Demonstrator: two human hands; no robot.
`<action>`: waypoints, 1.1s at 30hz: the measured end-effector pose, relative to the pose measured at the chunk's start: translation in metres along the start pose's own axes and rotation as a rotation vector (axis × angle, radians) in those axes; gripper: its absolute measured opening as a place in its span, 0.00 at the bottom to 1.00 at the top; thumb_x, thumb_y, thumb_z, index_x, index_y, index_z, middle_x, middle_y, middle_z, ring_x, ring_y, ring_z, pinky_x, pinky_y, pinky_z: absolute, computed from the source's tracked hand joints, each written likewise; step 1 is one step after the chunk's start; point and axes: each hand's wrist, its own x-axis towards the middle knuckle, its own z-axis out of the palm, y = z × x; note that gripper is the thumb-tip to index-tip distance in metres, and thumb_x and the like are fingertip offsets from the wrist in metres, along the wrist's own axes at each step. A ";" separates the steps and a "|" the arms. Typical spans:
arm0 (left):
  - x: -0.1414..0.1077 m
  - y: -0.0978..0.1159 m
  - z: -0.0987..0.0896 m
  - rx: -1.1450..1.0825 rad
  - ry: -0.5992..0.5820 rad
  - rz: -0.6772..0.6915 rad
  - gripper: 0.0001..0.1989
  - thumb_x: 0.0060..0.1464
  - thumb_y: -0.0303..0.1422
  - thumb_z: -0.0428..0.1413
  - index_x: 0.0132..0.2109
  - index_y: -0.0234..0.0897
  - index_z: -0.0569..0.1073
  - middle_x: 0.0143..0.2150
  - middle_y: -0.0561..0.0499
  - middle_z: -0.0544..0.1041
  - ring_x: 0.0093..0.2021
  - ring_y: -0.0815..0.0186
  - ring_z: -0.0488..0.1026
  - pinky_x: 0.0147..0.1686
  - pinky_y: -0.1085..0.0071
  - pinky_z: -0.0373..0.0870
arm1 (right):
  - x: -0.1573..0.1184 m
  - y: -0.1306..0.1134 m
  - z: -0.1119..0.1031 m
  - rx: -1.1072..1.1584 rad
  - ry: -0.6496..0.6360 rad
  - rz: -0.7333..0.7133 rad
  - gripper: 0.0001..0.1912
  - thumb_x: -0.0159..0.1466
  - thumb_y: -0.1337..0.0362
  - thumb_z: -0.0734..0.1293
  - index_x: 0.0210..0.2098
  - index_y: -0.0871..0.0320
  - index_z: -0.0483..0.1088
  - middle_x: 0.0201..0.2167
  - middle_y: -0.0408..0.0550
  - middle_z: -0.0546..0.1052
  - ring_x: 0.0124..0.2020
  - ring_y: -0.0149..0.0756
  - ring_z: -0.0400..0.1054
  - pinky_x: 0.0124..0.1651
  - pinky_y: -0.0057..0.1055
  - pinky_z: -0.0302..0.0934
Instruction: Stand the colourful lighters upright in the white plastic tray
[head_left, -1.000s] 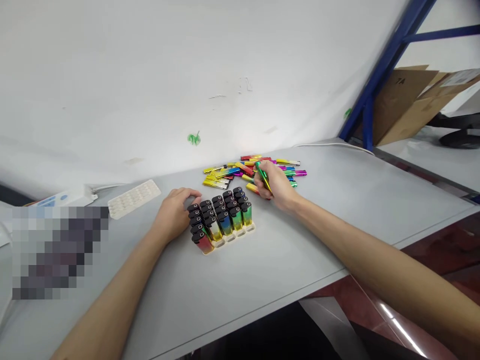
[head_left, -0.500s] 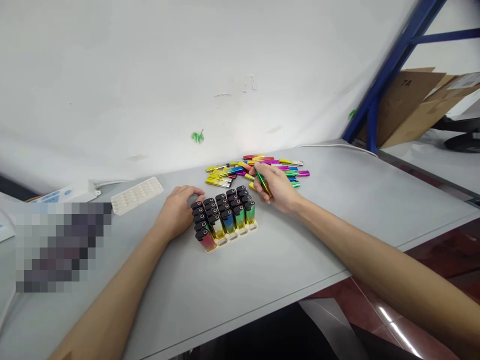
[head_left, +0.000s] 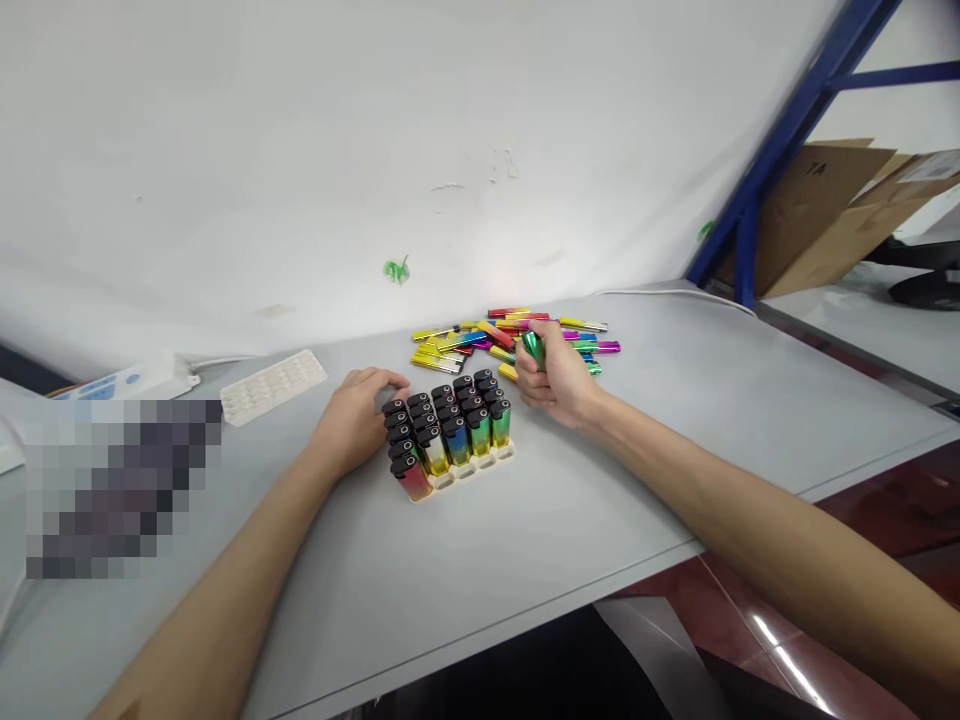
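Several lighters with black tops stand upright in a cream tray point(head_left: 466, 471) at the middle of the table, and several holes along its near edge hold nothing. My left hand point(head_left: 358, 415) rests at the tray's left back corner, fingers curved and apart, touching or close to the lighters there. My right hand point(head_left: 553, 378), to the right of the tray, is closed around a green lighter point(head_left: 534, 347). Behind both hands lies a loose pile of shiny coloured lighters point(head_left: 461, 343), partly hidden by my right hand.
On the left lie a second cream tray point(head_left: 274, 387) and a white device point(head_left: 124, 383), with a blurred patch in front. A white wall rises behind the table. Cardboard boxes point(head_left: 817, 225) and a blue metal frame point(head_left: 745, 245) are at the right.
My right hand has turned the green lighter, so that its green end now shows above my curled fingers. My left hand has stayed by the tray.
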 end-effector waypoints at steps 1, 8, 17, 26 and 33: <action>0.000 0.001 0.000 -0.002 -0.003 -0.002 0.17 0.52 0.35 0.49 0.46 0.37 0.75 0.47 0.43 0.78 0.54 0.52 0.70 0.55 0.57 0.67 | 0.000 0.000 0.000 -0.005 -0.001 -0.001 0.25 0.70 0.52 0.53 0.18 0.54 0.53 0.11 0.33 0.45 0.13 0.25 0.33 0.15 0.25 0.32; 0.001 0.001 -0.002 0.009 -0.015 -0.006 0.17 0.52 0.35 0.49 0.46 0.36 0.75 0.47 0.42 0.78 0.54 0.52 0.70 0.55 0.56 0.67 | 0.000 -0.004 0.002 0.002 0.023 -0.001 0.25 0.71 0.52 0.52 0.18 0.54 0.51 0.11 0.33 0.45 0.13 0.25 0.32 0.15 0.25 0.32; 0.000 0.002 -0.002 0.011 -0.004 0.008 0.15 0.51 0.34 0.50 0.44 0.38 0.75 0.46 0.44 0.78 0.53 0.54 0.71 0.55 0.59 0.67 | 0.001 0.001 0.000 -0.023 0.033 -0.013 0.27 0.70 0.46 0.55 0.19 0.53 0.52 0.12 0.33 0.45 0.14 0.25 0.33 0.15 0.26 0.32; 0.000 0.000 -0.001 0.005 -0.034 -0.004 0.17 0.51 0.33 0.49 0.46 0.35 0.75 0.49 0.42 0.77 0.55 0.52 0.69 0.56 0.57 0.66 | 0.000 -0.001 0.003 -0.048 0.037 -0.005 0.25 0.70 0.52 0.53 0.18 0.54 0.52 0.12 0.34 0.46 0.14 0.25 0.32 0.16 0.26 0.31; 0.000 0.002 -0.002 0.000 -0.046 -0.017 0.17 0.51 0.32 0.50 0.47 0.36 0.75 0.49 0.43 0.77 0.55 0.53 0.69 0.56 0.58 0.66 | 0.002 0.007 0.004 -0.068 0.034 -0.032 0.30 0.67 0.39 0.57 0.19 0.54 0.55 0.12 0.33 0.46 0.14 0.24 0.34 0.17 0.26 0.32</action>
